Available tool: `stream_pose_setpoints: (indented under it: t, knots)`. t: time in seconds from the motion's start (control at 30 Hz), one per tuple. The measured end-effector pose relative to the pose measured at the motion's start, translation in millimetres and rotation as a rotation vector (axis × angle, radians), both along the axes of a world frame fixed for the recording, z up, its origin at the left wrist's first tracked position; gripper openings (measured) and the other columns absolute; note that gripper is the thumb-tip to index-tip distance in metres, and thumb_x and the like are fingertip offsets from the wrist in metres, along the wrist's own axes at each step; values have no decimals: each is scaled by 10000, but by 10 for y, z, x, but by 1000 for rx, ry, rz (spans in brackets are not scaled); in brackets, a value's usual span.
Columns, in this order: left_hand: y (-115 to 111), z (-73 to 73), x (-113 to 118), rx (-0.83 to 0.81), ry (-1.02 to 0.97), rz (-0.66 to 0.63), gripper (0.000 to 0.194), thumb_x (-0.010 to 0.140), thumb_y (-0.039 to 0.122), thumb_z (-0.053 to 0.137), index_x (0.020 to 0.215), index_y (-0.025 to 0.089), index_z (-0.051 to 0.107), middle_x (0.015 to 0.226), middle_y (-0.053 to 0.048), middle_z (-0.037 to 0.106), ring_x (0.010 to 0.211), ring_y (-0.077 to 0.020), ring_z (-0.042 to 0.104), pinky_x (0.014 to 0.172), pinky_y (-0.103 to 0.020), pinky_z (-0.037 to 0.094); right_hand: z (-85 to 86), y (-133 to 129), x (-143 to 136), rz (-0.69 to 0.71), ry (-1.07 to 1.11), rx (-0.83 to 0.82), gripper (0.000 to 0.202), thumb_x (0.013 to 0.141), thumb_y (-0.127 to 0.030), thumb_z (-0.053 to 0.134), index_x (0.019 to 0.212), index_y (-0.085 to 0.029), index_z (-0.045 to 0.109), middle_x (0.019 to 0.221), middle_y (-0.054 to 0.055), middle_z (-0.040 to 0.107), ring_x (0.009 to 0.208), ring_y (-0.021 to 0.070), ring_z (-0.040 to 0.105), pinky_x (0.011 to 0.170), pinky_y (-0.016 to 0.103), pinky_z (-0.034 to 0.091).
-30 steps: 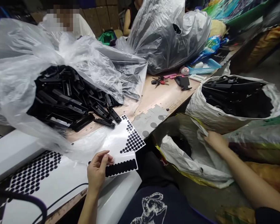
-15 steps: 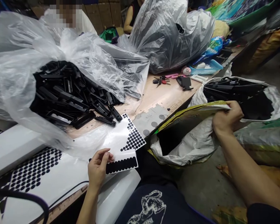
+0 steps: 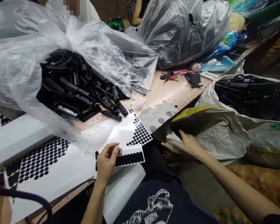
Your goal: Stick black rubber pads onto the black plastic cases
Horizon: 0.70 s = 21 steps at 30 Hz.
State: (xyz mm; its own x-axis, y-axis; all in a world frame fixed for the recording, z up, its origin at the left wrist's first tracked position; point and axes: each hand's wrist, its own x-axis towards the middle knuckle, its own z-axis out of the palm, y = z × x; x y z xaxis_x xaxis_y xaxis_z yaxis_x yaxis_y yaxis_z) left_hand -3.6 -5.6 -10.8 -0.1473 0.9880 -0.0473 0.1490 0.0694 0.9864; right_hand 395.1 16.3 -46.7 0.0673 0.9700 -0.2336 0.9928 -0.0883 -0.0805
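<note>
My left hand (image 3: pixel 108 160) is closed, its thumb against curled fingers, over the left part of a white strip with black ovals (image 3: pixel 130 159). Whatever its fingertips hold, if anything, is hidden. Under and beyond the strip lies a white sheet of black round stickers (image 3: pixel 142 133). My right hand (image 3: pixel 188 143) is at the mouth of a yellow-edged woven sack (image 3: pixel 220 133), thumb and forefinger apart, near the white inner lining. Black plastic parts (image 3: pixel 70 87) spill from a clear plastic bag (image 3: pixel 100 53) left of the sheets.
Another woven sack (image 3: pixel 252 96) full of black parts stands at the right. Keys (image 3: pixel 169 77), a black holder-like piece (image 3: pixel 193 79) and a blue basket (image 3: pixel 220 63) lie along the table. A second large plastic bag (image 3: pixel 179 34) stands behind. A black cable (image 3: pixel 21 194) crosses the lower left.
My right hand has let go of the sack's far right rim and moved left to its near mouth. The rim has sagged. My left hand stays at the strip; the view has shifted slightly.
</note>
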Motion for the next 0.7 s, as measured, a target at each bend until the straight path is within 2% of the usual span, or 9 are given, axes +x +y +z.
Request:
stream_pose_setpoints:
  t: [0.1,0.2,0.27,0.37,0.43,0.5,0.53,0.6,0.7]
  knots:
    - [-1,9,14,-8,-42,1,290,911,415,688,1024,149,707,779,-31,721,668,-145,689,676,-273,601,-236,-143,-346,135,69,-167,522,927,-244,556,1434,-119,561,1041,170,788,944,311,751,800,334,515]
    - [-6,-7,18,-11,-116,18,301,896,422,700,1028,152,699,776,-32,720,660,-149,687,652,-269,586,-223,-242,-519,309,124,-243,439,930,-181,516,1340,-233,665,1066,112,806,980,277,762,820,315,516]
    - [-17,-25,16,-11,-142,14,301,899,422,690,1041,156,697,778,-37,721,661,-153,684,640,-267,572,-66,-218,-559,391,117,-290,389,883,-205,581,1241,-242,728,948,115,815,886,312,774,760,347,526]
    - [-44,-27,19,13,-70,-38,257,916,402,655,1000,166,714,769,-47,718,634,-154,659,617,-268,535,345,19,-683,453,110,-299,327,845,-321,655,1130,-214,775,833,150,797,773,367,761,678,398,515]
    - [-64,-1,36,65,61,-97,205,911,366,649,861,179,719,729,-49,706,617,-159,636,596,-270,497,657,275,-922,484,296,-248,323,917,-466,598,1078,-252,779,970,124,805,861,336,753,731,395,518]
    - [-82,37,69,133,192,-157,198,897,316,645,754,191,701,710,-49,704,617,-166,627,605,-284,476,897,551,-1298,470,520,-198,425,985,-569,472,922,-251,748,836,77,778,749,269,715,674,359,506]
    - [-90,55,89,165,241,-181,193,890,294,642,734,193,696,711,-49,707,616,-168,625,615,-291,473,965,683,-1515,436,548,-66,407,980,-567,487,902,-245,723,791,68,755,702,253,684,640,352,484]
    - [-103,77,123,200,293,-207,162,880,266,639,753,193,710,720,-49,714,617,-170,625,631,-302,471,987,923,-1937,420,562,204,287,946,-484,582,1004,-230,705,933,84,759,787,258,668,716,374,485]
    - [-113,71,129,169,239,-173,139,880,285,650,846,192,748,690,-37,693,587,-163,597,612,-299,464,848,1187,-2377,404,576,282,265,910,-426,645,1055,-210,689,1184,136,714,969,308,653,808,416,486]
